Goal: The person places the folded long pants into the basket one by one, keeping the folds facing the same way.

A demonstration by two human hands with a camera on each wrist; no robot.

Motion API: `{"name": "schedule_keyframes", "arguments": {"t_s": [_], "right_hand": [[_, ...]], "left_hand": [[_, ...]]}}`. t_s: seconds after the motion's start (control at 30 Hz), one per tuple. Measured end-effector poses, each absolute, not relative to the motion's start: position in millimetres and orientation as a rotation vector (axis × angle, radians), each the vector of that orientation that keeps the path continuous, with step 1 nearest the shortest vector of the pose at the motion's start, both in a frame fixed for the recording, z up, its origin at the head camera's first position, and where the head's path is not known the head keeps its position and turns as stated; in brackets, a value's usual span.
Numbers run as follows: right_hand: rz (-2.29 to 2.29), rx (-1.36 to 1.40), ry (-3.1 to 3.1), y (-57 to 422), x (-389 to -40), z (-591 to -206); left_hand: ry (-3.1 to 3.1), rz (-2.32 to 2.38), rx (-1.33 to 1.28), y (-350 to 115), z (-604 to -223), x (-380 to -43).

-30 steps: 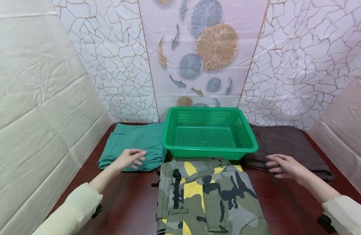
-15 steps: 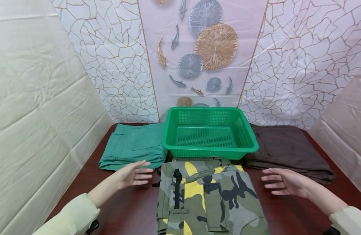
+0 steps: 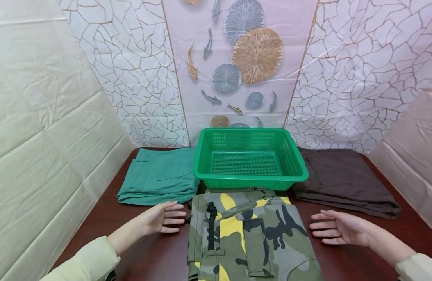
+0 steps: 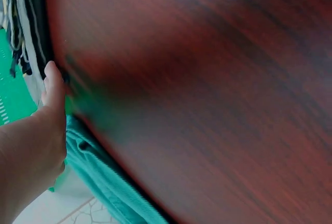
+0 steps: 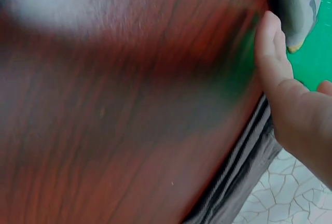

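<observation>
We see a folded camouflage garment (image 3: 249,234) lying on the dark red counter (image 3: 156,249), just in front of the green basket (image 3: 250,160). Our left hand (image 3: 159,217) hovers at the garment's left edge with its fingers straight and slightly spread, holding nothing; the fingertips come very near the cloth, though we cannot tell whether they touch it. Our right hand (image 3: 337,227) sits off the garment's right edge, fingers likewise stretched out and apart, empty, with a strip of bare counter between it and the cloth. To the left of the basket lies a folded teal garment (image 3: 157,177), its near corner just behind the left hand. To the right of the basket lies a folded dark brown garment (image 3: 342,179), behind the right hand. The wrist views are blurred and show mostly counter and a thumb each.
</observation>
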State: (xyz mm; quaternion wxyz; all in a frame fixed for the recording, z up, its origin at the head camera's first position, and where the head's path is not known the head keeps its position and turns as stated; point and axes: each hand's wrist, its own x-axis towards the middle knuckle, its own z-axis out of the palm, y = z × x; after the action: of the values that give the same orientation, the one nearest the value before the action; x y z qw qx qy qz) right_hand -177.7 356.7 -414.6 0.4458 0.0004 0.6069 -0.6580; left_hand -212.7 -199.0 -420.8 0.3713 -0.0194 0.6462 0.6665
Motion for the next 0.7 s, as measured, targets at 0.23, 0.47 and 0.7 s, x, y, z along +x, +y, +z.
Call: {"name": "schedule_keyframes", "arguments": {"t_s": [0.23,0.47,0.7], "right_hand": [[-1.592,0.027,1.482,350.4,-171.6,-419.4],[-1.618,0.048,1.409,342.4,-168.9,-426.4],[-1.592,0.083,1.48,326.6,-170.4,-427.6]], "left_hand": [[1.656,1.581,-0.24,-189.1,-421.1,-207.1],[1.631,1.678,-0.347,-177.1,-429.9,-197.0],[1.606,1.68,-0.341,-165.9,-431.0,-198.3]]}}
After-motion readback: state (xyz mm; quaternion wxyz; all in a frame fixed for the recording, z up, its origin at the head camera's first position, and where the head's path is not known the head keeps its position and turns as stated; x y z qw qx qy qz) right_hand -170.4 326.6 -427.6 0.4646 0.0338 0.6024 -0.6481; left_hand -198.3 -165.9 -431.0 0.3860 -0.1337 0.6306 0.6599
